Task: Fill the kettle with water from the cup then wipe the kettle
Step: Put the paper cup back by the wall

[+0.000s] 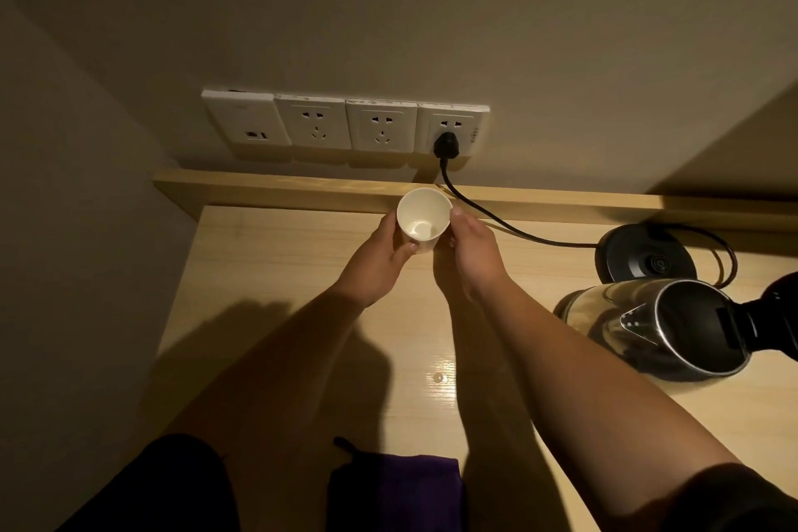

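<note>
Both hands hold a white paper cup [423, 220] at the far edge of the pale wooden table [267, 272], near twelve o'clock from the person, just in front of the raised back ledge. The left hand [380, 259] wraps the cup's left side, its fingers curled under and around the wall with the thumb near the base; the right hand [470, 251] presses against the right side, thumb tip at the rim, the other fingers hidden behind the cup. The cup tilts toward the camera and looks empty inside; no print shows on it. The kettle [665, 328], steel and glass with its black lid open, stands at about three o'clock, off its round black base [647, 259], which sits just behind it. A black cord [496, 220] runs from the base to a plug [445, 143] in the rightmost of four white wall sockets [345, 125]; small lettering on that plate is too blurred to read. A purple cloth [406, 488] lies at six o'clock, at the table's near edge.
</note>
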